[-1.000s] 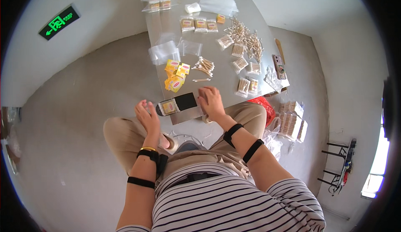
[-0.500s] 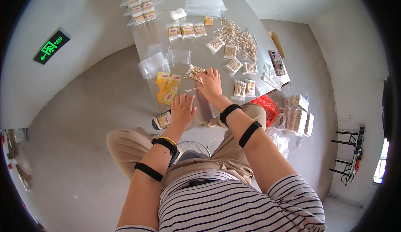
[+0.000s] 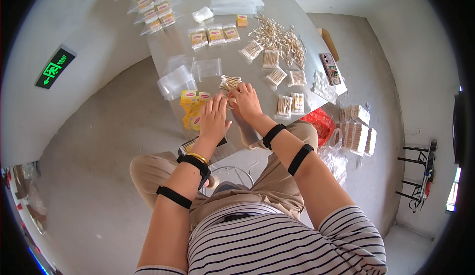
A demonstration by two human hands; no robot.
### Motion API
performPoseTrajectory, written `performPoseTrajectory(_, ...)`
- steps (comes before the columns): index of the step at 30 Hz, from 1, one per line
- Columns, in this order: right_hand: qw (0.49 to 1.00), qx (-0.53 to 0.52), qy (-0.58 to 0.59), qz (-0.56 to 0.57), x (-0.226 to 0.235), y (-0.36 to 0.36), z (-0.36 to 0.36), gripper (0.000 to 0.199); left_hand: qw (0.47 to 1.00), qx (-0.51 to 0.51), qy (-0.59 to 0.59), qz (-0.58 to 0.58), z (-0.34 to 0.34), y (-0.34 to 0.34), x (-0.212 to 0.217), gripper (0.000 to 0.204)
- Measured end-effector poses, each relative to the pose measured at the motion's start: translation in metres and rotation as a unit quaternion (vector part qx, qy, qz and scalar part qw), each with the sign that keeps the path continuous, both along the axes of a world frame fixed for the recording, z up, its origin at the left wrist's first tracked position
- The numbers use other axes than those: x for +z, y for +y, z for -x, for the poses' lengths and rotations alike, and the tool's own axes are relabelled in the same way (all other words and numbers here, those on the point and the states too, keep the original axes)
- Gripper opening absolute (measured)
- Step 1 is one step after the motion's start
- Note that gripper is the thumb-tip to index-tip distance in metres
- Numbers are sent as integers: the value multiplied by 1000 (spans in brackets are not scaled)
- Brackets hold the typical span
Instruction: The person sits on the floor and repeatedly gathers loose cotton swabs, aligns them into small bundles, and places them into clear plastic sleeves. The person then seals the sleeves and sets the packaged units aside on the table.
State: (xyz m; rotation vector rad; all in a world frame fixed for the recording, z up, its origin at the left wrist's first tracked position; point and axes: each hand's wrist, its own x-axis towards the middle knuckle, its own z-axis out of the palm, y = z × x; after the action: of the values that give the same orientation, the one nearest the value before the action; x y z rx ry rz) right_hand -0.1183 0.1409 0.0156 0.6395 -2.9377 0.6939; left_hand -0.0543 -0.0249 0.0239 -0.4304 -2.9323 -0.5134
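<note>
A small loose bundle of cotton swabs (image 3: 229,82) lies on the grey table, just beyond my hands. My right hand (image 3: 247,106) is bent with its fingertips closed around a few swab sticks at the bundle's near side. Beside it my left hand (image 3: 213,119) reaches forward palm down, fingers stretched and thumb apart, its fingertips by the same sticks. What lies under those fingertips is partly hidden. Yellow printed cards (image 3: 190,108) are piled left of my left hand. Below that hand, a swab pack (image 3: 188,146) sits by the table's near edge, partly covered.
Clear plastic bags (image 3: 177,81) lie at the left. Filled swab packs (image 3: 215,35) stand in a row farther back, with more packs (image 3: 276,78) at right. A heap of loose swabs (image 3: 281,40) and a phone (image 3: 330,69) occupy the right side. Stacked packs (image 3: 150,8) are at far left.
My left hand has moved forward and up to the swabs, meeting my right hand. The right hand stays near the bundle, and the view has shifted slightly.
</note>
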Motion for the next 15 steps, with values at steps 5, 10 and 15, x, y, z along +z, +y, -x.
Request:
performPoseTrajectory(5,1000,28,-12,8,2,4,-13,28,999,-13,-39,27,11,0,-9,87)
performPoseTrajectory(10,998,-29,9,54,3,13,-12,29,996,-28,-51,71,3,1,-13,77)
performPoseTrajectory(15,997,-72,8,29,-4,4,3,31,995,-24,4,96,-16,4,-25,77)
